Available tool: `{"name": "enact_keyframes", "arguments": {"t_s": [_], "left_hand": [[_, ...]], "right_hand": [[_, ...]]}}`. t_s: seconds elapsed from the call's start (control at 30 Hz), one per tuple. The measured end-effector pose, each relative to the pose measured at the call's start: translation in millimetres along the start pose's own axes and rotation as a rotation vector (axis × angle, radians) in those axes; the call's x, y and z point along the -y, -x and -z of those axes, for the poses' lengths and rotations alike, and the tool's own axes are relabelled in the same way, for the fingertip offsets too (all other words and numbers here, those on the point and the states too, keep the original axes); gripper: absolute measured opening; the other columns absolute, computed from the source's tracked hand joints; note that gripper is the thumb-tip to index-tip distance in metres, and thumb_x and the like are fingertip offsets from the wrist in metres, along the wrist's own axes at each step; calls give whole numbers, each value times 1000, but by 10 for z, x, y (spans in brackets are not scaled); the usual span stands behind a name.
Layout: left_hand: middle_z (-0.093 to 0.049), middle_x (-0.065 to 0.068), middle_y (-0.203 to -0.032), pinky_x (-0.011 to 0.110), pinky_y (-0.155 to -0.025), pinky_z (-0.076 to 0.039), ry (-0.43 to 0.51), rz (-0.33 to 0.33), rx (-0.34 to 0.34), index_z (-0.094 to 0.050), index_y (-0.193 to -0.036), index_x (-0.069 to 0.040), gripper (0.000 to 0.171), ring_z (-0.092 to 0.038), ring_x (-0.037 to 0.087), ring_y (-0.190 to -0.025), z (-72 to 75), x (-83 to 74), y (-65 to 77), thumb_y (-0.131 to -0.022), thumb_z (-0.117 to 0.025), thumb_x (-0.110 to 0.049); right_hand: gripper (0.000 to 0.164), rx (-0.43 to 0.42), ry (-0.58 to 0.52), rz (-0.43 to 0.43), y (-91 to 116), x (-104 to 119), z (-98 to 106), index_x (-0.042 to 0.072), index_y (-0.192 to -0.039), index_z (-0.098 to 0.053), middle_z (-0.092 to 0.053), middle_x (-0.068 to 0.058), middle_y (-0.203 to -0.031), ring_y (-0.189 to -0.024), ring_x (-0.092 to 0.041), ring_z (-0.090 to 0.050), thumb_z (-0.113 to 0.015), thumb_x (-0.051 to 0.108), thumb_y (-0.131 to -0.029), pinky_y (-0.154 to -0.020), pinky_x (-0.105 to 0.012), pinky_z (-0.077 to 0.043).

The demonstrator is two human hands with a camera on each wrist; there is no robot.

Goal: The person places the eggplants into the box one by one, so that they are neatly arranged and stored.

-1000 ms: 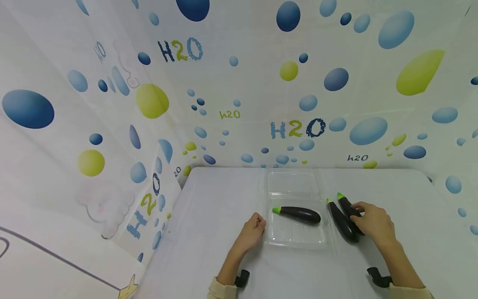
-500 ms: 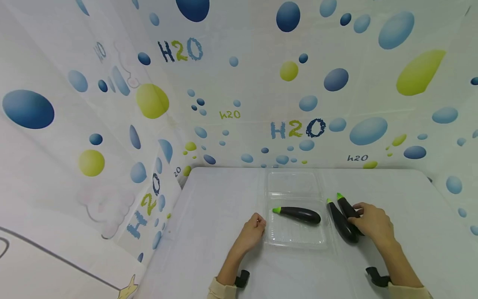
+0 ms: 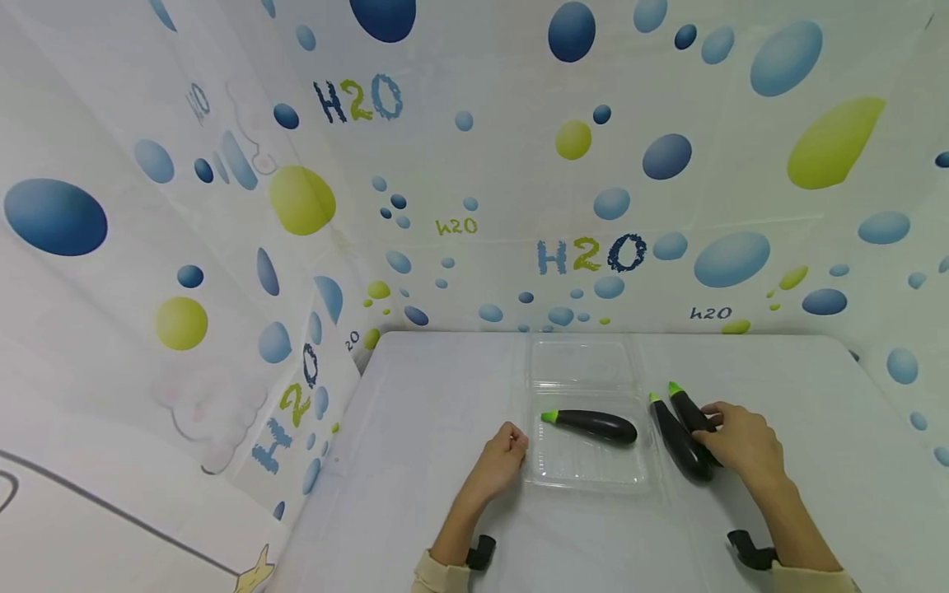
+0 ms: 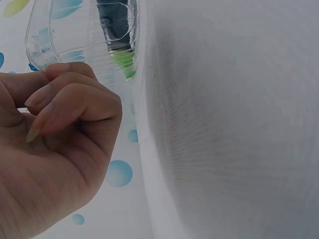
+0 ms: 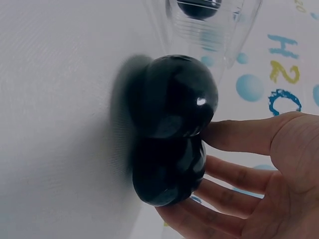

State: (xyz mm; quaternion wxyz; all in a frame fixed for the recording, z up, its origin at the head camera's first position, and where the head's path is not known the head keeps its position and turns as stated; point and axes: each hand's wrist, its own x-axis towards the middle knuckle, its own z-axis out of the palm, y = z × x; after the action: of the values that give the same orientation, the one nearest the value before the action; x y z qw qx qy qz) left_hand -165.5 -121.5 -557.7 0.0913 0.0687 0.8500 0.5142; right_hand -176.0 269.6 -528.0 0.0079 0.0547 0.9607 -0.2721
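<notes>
A clear plastic clamshell box lies unfolded on the white table, its lid half toward the back. One dark eggplant with a bright green stem end lies crosswise inside the near half. My left hand pinches the box's left rim, the other fingers curled into the palm. To the right of the box two more eggplants lie side by side on the table. My right hand grips the outer eggplant, thumb at the seam between the pair. The inner eggplant lies against it.
A white cloth covers the table. Behind it hangs a white curtain printed with blue and green drops, which also runs along the left side. Each wrist carries a small black camera mount.
The right hand's fingers shift slightly around the outer eggplant, and the thumb settles between the pair. The left hand, the box and the eggplant inside stay where they were.
</notes>
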Motion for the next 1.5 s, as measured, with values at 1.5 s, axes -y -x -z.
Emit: {"name": "enact_keyframes", "arguments": {"t_s": [1.5], "left_hand": [[-55, -2, -77, 26, -56, -36, -17, 11, 0, -54, -102, -6, 17, -45, 12, -63, -16, -4, -34, -111, -48, -18]], "right_hand": [[47, -103, -27, 99, -58, 227, 336, -10, -124, -66, -69, -33, -112, -91, -48, -68, -81, 14, -87, -57, -39, -49]]}}
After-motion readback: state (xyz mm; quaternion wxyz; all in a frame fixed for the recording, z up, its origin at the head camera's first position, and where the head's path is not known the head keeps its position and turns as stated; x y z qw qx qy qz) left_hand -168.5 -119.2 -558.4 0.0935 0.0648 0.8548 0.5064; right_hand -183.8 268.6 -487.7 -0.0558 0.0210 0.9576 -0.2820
